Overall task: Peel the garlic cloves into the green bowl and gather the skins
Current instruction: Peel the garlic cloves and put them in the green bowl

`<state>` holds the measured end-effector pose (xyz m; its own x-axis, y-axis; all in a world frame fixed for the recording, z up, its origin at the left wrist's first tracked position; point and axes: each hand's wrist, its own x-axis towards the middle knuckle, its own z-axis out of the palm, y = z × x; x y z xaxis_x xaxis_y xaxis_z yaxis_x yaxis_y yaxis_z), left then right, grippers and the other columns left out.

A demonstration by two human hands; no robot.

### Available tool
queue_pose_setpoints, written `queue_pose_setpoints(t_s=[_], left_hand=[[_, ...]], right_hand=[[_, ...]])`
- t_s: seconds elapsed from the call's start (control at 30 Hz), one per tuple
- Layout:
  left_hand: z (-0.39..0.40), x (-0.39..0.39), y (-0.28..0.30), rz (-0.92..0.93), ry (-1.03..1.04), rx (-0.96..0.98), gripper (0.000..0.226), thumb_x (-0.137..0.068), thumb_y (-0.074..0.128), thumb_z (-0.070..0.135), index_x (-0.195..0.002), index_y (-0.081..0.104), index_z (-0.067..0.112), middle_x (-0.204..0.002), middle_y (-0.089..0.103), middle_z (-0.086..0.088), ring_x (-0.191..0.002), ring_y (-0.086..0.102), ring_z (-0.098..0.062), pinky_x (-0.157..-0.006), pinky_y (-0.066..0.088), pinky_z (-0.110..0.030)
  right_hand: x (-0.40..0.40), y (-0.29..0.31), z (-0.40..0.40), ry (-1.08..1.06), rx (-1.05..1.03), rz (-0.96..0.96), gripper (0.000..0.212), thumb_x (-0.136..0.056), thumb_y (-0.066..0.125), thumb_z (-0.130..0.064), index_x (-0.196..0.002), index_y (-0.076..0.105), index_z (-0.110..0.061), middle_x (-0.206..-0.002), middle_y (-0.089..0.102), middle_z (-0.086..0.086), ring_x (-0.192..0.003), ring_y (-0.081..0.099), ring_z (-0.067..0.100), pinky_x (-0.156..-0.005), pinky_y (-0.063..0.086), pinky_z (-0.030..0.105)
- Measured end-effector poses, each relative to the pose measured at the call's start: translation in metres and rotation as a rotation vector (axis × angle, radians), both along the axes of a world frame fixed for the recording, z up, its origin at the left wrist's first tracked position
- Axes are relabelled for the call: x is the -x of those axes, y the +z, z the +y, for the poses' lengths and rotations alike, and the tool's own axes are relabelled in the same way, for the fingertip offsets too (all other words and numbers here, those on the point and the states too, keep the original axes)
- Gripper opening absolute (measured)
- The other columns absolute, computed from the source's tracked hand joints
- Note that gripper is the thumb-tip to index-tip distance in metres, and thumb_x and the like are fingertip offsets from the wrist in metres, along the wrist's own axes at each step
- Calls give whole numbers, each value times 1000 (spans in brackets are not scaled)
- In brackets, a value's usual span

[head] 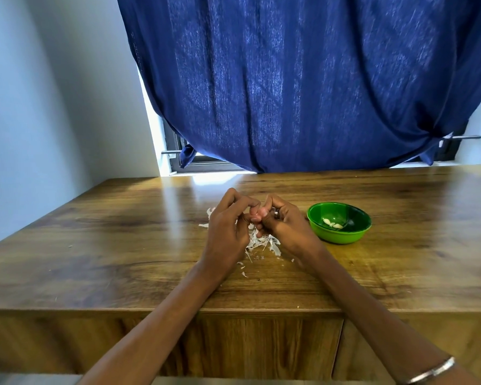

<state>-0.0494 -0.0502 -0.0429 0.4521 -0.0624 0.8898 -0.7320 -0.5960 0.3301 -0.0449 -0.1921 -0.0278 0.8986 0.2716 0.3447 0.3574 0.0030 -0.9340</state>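
While the wooden table (122,245) is catching window light in the head view, the left hand (228,232) and the right hand (282,223) are meeting above its middle, fingers curled and fingertips pressing together around something small; whether that is a garlic clove cannot be told, since the fingers are hiding it. The right hand is wearing a ring (276,213), and a metal bangle (431,370) is sitting on that forearm. Beneath and between the hands, a loose heap of white garlic skins (261,241) is lying on the table. Just right of the right hand, the green bowl (339,226) is standing upright, holding a few peeled garlic cloves (332,223). Behind, a blue curtain (303,79) is hanging over the window.
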Motion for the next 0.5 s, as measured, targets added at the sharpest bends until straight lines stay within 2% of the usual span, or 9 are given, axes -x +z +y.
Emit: queue_pose_setpoints(t_s=[0.1, 0.23, 0.3, 0.4, 0.5], left_hand=[[-2, -1, 1, 34, -21, 40, 24, -84, 58, -11, -97, 72, 3, -86, 48, 12, -81, 51, 4, -71, 39, -7], [-4, -5, 4, 122, -78, 160, 22, -90, 63, -9, -91, 67, 13, -90, 58, 8, -80, 60, -12, -67, 47, -18], [-6, -3, 4, 148, -94, 227, 23, -92, 63, -8, -89, 64, 15, -86, 62, 10, -66, 63, -13, -56, 49, -19], [-6, 2, 6, 210, -95, 318, 16, -95, 63, -6, -91, 64, 9, -68, 62, 6, -44, 58, -11, -39, 45, -25], [-4, 2, 6, 237, -91, 319, 14, -95, 64, -4, -94, 67, 9, -70, 63, 7, -40, 58, -10, -37, 45, -27]], right_hand=[[-1, -1, 1, 17, -81, 37, 8, -103, 50, -4, -97, 55, -1, -72, 65, 0, -64, 60, 5, -63, 54, 22], [-1, 0, 4, -30, -175, 33, 17, -100, 54, -1, -84, 56, -6, -73, 67, 3, -63, 63, 3, -61, 54, 19], [-2, 0, 4, -40, -205, 33, 17, -100, 55, -2, -83, 58, -7, -73, 68, 4, -64, 64, 4, -61, 54, 19], [-3, 0, 3, -38, -250, 54, 13, -99, 57, -4, -87, 63, -4, -75, 73, 2, -65, 66, 6, -63, 56, 20], [-3, -1, 0, -49, -254, 68, 12, -97, 60, -6, -96, 68, 3, -78, 75, 0, -67, 67, 6, -65, 57, 19]])
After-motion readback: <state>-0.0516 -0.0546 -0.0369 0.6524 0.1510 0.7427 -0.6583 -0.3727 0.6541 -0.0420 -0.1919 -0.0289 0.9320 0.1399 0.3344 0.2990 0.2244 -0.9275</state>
